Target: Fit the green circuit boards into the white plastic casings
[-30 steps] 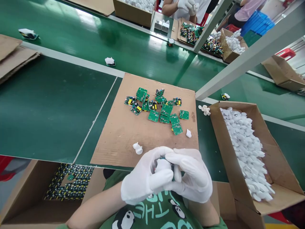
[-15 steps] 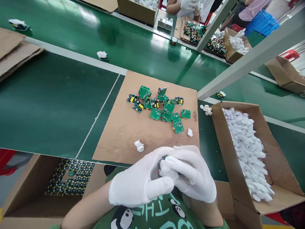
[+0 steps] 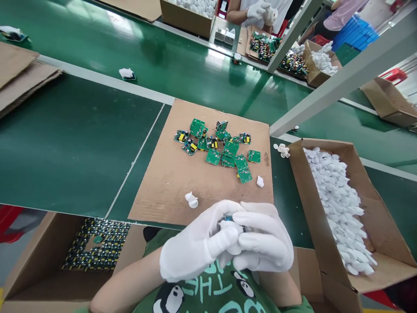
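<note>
Both hands wear white gloves and meet in front of my shirt, at the near edge of a cardboard sheet (image 3: 156, 195). My left hand (image 3: 202, 243) is closed, its thumb pressing a small white piece (image 3: 232, 227). Against the other side, my right hand (image 3: 267, 239) curls its fingers around the same work. A bluish bit of a small circuit board (image 3: 228, 218) shows between the hands; the rest is hidden by the gloves. Beyond lie several loose green circuit boards (image 3: 230, 148). Two loose white pieces, one at left (image 3: 191, 200) and one at right (image 3: 259, 181), rest nearer.
A carton of white pieces (image 3: 335, 208) stands to my right. At lower left, another carton (image 3: 32, 261) holds rows of boards. Across the green conveyor belt (image 3: 182, 56), which carries boards with white pieces (image 3: 127, 74), a co-worker's gloved hands (image 3: 262, 12) are busy. A metal post (image 3: 325, 82) slants at right.
My left thumb has risen onto the white piece, and my right fingers have straightened and shifted around the work. On the belt, the boards have travelled left.
</note>
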The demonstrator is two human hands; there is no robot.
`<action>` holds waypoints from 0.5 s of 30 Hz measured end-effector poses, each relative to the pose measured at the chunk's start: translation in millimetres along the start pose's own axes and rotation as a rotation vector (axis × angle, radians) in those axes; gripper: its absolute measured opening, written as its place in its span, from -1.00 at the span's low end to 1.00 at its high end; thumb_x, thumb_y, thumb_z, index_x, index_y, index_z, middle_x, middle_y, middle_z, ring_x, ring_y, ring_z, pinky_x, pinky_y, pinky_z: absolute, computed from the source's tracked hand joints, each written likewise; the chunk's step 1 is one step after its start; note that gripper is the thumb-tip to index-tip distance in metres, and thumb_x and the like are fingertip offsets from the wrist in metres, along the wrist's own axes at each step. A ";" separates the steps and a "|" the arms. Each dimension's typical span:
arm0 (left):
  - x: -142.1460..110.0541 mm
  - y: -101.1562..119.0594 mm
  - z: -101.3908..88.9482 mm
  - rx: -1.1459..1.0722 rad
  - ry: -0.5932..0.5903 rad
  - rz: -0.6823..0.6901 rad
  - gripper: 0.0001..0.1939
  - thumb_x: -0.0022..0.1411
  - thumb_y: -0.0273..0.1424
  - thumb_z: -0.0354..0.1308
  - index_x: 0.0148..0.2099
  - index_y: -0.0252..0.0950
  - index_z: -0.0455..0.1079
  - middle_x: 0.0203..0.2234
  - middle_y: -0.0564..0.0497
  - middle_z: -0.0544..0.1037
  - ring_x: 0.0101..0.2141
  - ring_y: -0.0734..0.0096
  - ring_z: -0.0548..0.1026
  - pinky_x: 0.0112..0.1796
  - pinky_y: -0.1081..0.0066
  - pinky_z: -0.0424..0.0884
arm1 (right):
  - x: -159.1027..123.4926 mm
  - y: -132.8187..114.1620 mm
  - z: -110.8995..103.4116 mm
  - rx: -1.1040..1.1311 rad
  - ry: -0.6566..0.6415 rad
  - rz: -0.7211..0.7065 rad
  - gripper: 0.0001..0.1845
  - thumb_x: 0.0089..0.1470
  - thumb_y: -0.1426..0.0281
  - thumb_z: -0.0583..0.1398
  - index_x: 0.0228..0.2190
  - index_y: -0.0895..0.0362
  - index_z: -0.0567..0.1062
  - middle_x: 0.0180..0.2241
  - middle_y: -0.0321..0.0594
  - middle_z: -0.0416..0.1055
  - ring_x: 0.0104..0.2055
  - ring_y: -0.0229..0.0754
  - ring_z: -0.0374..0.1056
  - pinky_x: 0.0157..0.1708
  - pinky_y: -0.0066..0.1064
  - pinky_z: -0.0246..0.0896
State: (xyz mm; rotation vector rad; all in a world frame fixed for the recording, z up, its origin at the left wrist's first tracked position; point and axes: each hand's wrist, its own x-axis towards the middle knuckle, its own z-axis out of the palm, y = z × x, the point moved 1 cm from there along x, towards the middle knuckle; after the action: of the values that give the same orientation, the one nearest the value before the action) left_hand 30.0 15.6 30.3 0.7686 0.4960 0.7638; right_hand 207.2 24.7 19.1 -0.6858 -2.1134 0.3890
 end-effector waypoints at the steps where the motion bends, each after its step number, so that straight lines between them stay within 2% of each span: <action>1: -1.1 2.1 1.1 0.043 0.018 -0.023 -0.61 0.40 -0.04 0.03 -0.01 -0.28 0.23 -0.47 0.12 0.33 -0.56 0.57 0.24 -0.52 0.51 0.20 | 4.0 0.6 -0.8 0.047 0.031 -0.017 -0.40 0.29 0.13 0.17 0.28 -0.04 0.20 -0.11 -0.17 0.52 -0.23 -0.12 0.54 -0.19 -0.20 0.57; 3: -3.1 6.3 0.8 0.107 0.006 -0.025 -0.65 0.44 -0.10 0.00 0.02 -0.28 0.20 -0.41 0.11 0.33 -0.50 0.55 0.26 -0.44 0.48 0.26 | 12.8 1.0 -3.0 0.091 0.092 -0.058 -0.40 0.26 0.11 0.20 0.22 0.11 0.32 -0.19 -0.14 0.52 -0.25 -0.13 0.52 -0.16 -0.18 0.55; 6: -4.3 12.1 -3.2 0.080 -0.097 0.000 -0.62 0.41 -0.11 0.02 0.08 -0.28 0.20 -0.34 0.06 0.35 -0.43 0.49 0.31 -0.36 0.42 0.32 | 22.7 0.9 -5.8 0.088 0.018 -0.015 -0.51 0.29 0.16 0.19 0.16 0.11 0.38 -0.24 -0.18 0.51 -0.21 -0.17 0.51 -0.10 -0.19 0.50; 8: -4.1 15.7 -5.2 0.080 -0.136 -0.049 -0.62 0.37 -0.18 0.08 0.12 -0.27 0.20 -0.34 0.06 0.37 -0.43 0.46 0.34 -0.35 0.40 0.33 | 24.4 0.2 -7.1 0.090 -0.025 -0.003 -0.46 0.30 0.12 0.17 0.20 0.12 0.34 -0.27 -0.17 0.50 -0.23 -0.15 0.50 -0.10 -0.16 0.49; 11: -3.5 22.0 -4.1 0.201 -0.104 -0.155 -0.66 0.39 -0.31 0.05 0.15 -0.26 0.20 -0.42 0.11 0.37 -0.47 0.47 0.35 -0.35 0.39 0.35 | 22.1 -1.2 -7.3 0.028 -0.047 -0.015 -0.46 0.32 0.14 0.15 0.23 0.09 0.31 -0.29 -0.19 0.49 -0.25 -0.13 0.49 -0.13 -0.13 0.49; 13: -3.6 25.8 -2.1 0.257 -0.080 -0.167 -0.69 0.42 -0.30 0.01 0.14 -0.27 0.22 -0.44 0.11 0.35 -0.47 0.46 0.36 -0.37 0.40 0.36 | 20.3 -1.9 -6.9 -0.011 -0.053 -0.029 -0.50 0.33 0.17 0.13 0.22 0.08 0.32 -0.26 -0.18 0.48 -0.23 -0.13 0.48 -0.12 -0.13 0.48; 15: -4.4 26.8 -1.4 0.275 -0.074 -0.168 -0.72 0.42 -0.28 0.00 0.10 -0.26 0.27 -0.41 0.08 0.37 -0.47 0.47 0.36 -0.39 0.41 0.36 | 19.5 -1.8 -6.6 -0.042 -0.071 -0.033 -0.43 0.31 0.06 0.11 0.21 0.10 0.33 -0.26 -0.16 0.48 -0.21 -0.09 0.47 -0.12 -0.12 0.48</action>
State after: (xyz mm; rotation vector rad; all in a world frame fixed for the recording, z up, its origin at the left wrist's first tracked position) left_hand 14.9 25.7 50.5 0.9932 0.5982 0.5142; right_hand 202.6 35.1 36.4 -0.6696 -2.2029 0.3566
